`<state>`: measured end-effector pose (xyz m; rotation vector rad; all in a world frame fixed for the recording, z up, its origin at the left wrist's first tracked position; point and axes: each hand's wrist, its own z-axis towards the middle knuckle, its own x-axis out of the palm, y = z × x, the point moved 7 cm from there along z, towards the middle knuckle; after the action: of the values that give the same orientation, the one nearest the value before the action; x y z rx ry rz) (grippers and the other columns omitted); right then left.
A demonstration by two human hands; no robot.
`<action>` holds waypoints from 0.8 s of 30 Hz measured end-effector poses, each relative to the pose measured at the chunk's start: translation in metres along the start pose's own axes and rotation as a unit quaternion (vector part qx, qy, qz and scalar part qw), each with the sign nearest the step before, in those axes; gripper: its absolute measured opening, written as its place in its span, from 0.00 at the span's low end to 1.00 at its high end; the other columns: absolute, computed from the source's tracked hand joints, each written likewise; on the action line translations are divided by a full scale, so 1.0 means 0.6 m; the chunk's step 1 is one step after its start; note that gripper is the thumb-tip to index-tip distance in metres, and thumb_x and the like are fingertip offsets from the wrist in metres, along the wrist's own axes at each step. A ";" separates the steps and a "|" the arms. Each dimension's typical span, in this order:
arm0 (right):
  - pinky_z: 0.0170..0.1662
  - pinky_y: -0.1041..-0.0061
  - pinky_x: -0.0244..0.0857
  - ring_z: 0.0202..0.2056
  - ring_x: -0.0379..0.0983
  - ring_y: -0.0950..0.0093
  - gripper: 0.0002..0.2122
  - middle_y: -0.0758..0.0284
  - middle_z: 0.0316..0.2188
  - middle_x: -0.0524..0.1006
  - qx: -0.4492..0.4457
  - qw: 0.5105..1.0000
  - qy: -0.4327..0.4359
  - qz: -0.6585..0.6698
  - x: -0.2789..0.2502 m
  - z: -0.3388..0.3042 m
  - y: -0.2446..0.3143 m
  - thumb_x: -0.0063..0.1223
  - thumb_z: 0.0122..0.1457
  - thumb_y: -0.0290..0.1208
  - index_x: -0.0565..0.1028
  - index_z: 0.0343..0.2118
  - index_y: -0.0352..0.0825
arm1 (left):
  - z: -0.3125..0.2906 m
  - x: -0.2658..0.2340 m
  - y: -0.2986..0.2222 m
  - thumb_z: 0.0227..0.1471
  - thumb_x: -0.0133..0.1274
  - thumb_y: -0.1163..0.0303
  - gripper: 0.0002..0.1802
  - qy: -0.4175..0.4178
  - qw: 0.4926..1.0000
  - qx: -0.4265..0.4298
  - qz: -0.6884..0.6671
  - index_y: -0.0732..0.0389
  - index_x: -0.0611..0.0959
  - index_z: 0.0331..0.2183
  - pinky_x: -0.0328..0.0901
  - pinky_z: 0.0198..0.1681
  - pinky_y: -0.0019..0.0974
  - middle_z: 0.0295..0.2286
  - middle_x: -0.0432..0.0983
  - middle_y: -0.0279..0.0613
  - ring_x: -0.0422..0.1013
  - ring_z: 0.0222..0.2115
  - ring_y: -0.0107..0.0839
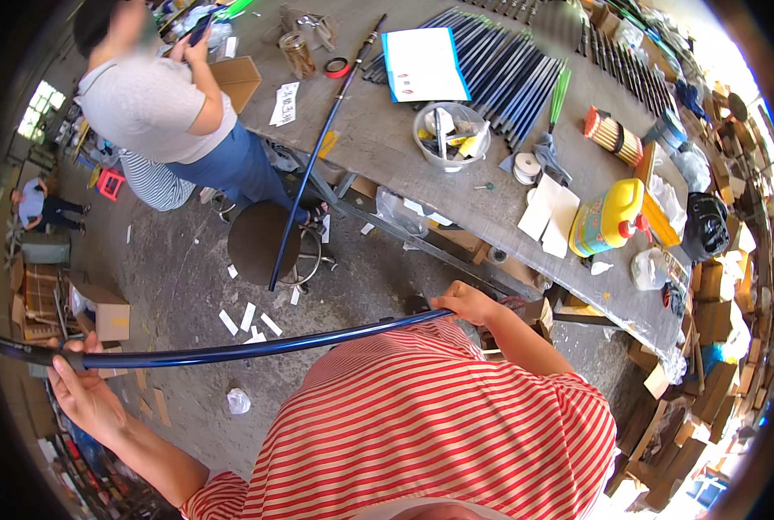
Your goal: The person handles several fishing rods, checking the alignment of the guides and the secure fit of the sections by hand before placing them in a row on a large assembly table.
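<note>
A glossy blue telescopic fishing rod (257, 350) stretches across the front of my body, looking bent by the lens. My left hand (82, 386) grips its black section at the far left, thumb and fingers around it. On the other side, my right hand (466, 303) is closed round the rod's right end, close to my striped shirt. A second blue rod (320, 143) lies slanted over the table edge, its lower part above a round stool (261, 247). Many more rods (499, 78) lie in rows on the table.
The grey table (387, 165) carries a plastic bowl (452, 137), a yellow jug (608, 217), a bundle of sticks (614, 136) and a blue-edged sheet (423, 65). A person (166, 104) holding a phone stands at left. Cardboard boxes (699, 433) crowd the right; paper scraps (248, 318) litter the floor.
</note>
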<state>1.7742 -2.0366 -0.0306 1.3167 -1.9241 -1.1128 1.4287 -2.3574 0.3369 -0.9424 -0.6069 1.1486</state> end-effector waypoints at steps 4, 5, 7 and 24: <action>0.17 0.83 0.50 0.13 0.54 0.85 0.21 0.74 0.07 0.60 0.012 0.998 0.039 0.038 -0.012 0.006 -0.008 0.49 0.51 0.41 0.70 0.09 0.31 | -0.005 0.024 -0.014 0.55 0.38 0.66 0.17 -0.001 1.000 0.013 0.006 0.67 0.65 0.44 0.67 0.37 0.33 0.30 0.70 0.44 0.71 0.29 0.34; 0.17 0.82 0.49 0.14 0.53 0.85 0.21 0.75 0.08 0.59 0.007 0.997 0.046 0.054 -0.012 0.009 -0.010 0.48 0.52 0.41 0.70 0.09 0.31 | -0.009 0.029 -0.019 0.55 0.38 0.66 0.17 -0.010 1.000 0.018 0.012 0.68 0.65 0.44 0.67 0.37 0.33 0.29 0.70 0.44 0.71 0.29 0.34; 0.17 0.82 0.48 0.14 0.52 0.84 0.21 0.75 0.08 0.58 -0.001 0.997 0.049 0.057 -0.018 0.008 -0.015 0.47 0.52 0.41 0.70 0.09 0.31 | -0.012 0.043 -0.023 0.55 0.39 0.66 0.17 -0.016 0.999 0.018 0.043 0.67 0.65 0.43 0.67 0.36 0.33 0.29 0.70 0.44 0.71 0.28 0.33; 0.16 0.84 0.51 0.13 0.57 0.85 0.20 0.72 0.08 0.66 -0.127 0.988 0.052 0.074 -0.020 0.002 0.021 0.48 0.53 0.44 0.73 0.13 0.31 | -0.063 0.058 -0.010 0.53 0.43 0.65 0.19 -0.021 0.997 -0.021 0.076 0.67 0.66 0.43 0.68 0.32 0.29 0.28 0.72 0.44 0.70 0.26 0.30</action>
<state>1.7716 -2.0227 -0.0205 1.0541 -1.7093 -1.1472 1.4735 -2.3367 0.3211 -1.0150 -0.6029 1.2978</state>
